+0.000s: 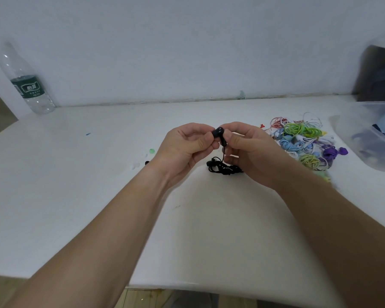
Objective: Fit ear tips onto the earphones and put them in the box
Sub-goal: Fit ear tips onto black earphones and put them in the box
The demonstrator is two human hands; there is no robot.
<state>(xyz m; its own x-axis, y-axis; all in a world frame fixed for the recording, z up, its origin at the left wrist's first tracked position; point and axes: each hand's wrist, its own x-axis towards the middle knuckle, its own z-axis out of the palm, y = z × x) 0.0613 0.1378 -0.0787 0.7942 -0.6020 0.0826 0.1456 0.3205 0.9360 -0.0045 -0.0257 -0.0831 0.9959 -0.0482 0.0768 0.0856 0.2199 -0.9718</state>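
Your left hand point(185, 147) and right hand point(249, 152) meet above the middle of the table point(98, 185), and both pinch the same black earbud point(218, 132): your left thumb and fingertips close on its rounded head from the left, and your right thumb and forefinger close on its stem from the right. The other fingers of both hands are curled in. Whether a tip already sits on this earbud cannot be told, since your fingers cover that end. From the stem a thin black cord point(223, 155) hangs straight down to a small black bundle point(225, 168) of the same cord, which lies on the table just under your right hand, with the second bud showing at its left end. To the left of your left wrist a small green piece point(151, 151) lies on the table, and a tiny dark piece point(146, 162) lies just below it. To the right of your hands is a heap of coloured earphones point(302, 141), green, blue, white, red and purple. Further right, at the table's edge, stands a clear plastic box point(369, 152) with dark items inside. At the far left corner a plastic bottle point(26, 83) with a green label stands against the white wall point(187, 41).
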